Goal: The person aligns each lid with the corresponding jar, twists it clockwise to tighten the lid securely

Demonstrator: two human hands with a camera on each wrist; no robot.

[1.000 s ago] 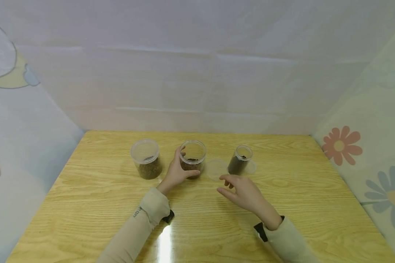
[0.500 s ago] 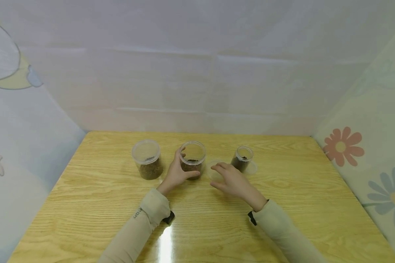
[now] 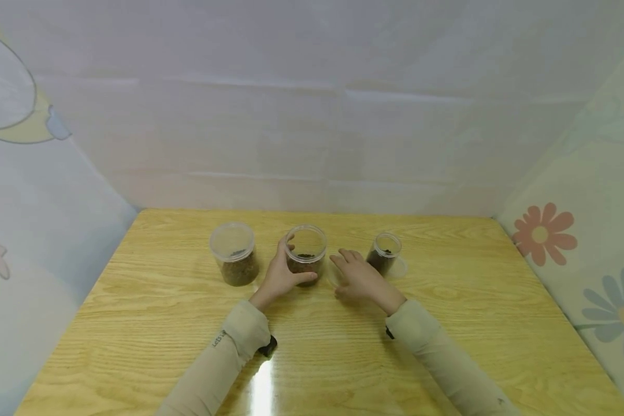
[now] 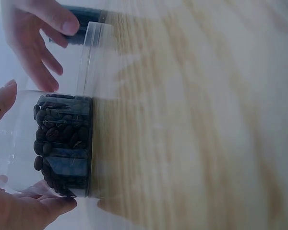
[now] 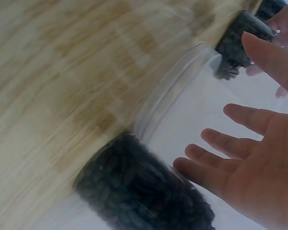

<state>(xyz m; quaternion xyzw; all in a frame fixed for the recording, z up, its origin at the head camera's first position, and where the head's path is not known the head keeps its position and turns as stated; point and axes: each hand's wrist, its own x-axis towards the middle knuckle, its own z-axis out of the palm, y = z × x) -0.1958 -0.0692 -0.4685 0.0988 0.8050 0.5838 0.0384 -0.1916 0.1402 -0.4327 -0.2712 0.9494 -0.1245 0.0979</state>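
My left hand [image 3: 282, 276] grips the middle clear jar [image 3: 308, 245], thumb on the near side, fingers round the other. Dark beans [image 4: 62, 139] fill its lower part, and its top looks uncovered. My right hand [image 3: 361, 280] hovers over a clear round lid [image 5: 175, 91] on the table, between that jar and a smaller one. In the right wrist view its fingers are spread and the palm holds nothing; they look apart from the lid. The small clear jar [image 3: 383, 254], with dark elongated seeds [image 5: 139, 184], stands just right of the right hand.
A clear jar [image 3: 236, 254] of brown bits stands at the left, its top seemingly covered. Another clear lid [image 3: 397, 267] lies on the wooden table [image 3: 312, 358] beside the small jar. A pale wall sheet [image 3: 312, 144] closes off the back, with printed sheets on both sides.
My right hand has moved left and forward, from in front of the small jar to over the lid near the middle jar. My left hand keeps its grip in place.
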